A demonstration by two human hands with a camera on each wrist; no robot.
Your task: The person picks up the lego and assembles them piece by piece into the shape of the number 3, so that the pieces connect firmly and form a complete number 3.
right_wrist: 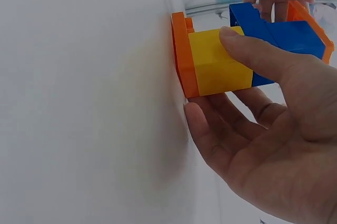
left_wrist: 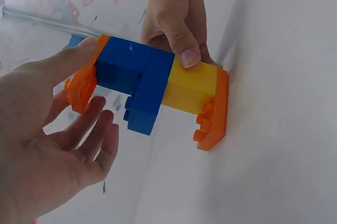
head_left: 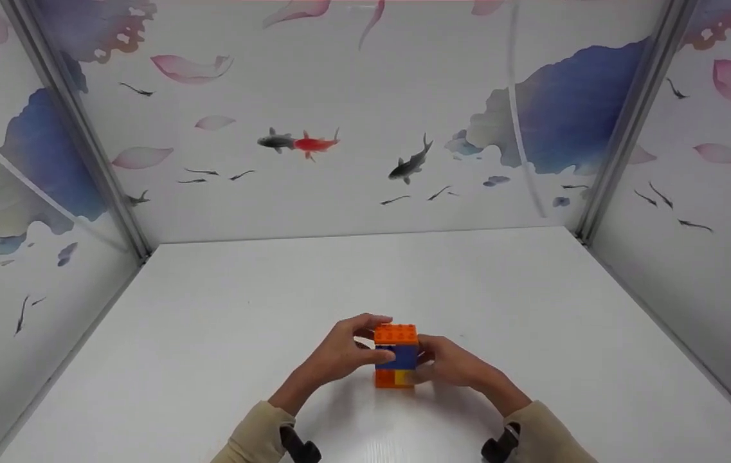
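Note:
A stack of toy building bricks stands upright on the white table. At its foot lies an orange brick (left_wrist: 215,124), with a yellow brick (left_wrist: 189,84) on part of it. Above the yellow one sit a blue brick (left_wrist: 149,95) that juts out to one side and a second blue brick (left_wrist: 120,58). An orange brick (head_left: 395,332) with studs caps the stack. My left hand (head_left: 339,350) pinches this top orange brick, its thumb at the seam with the blue. Lower down, my right hand (head_left: 458,363) grips the yellow brick between thumb and fingers.
The white tabletop (head_left: 365,276) spreads out around the stack. Printed panels with fish and petals (head_left: 339,193) enclose it at the back and both sides, joined by metal corner posts (head_left: 92,148).

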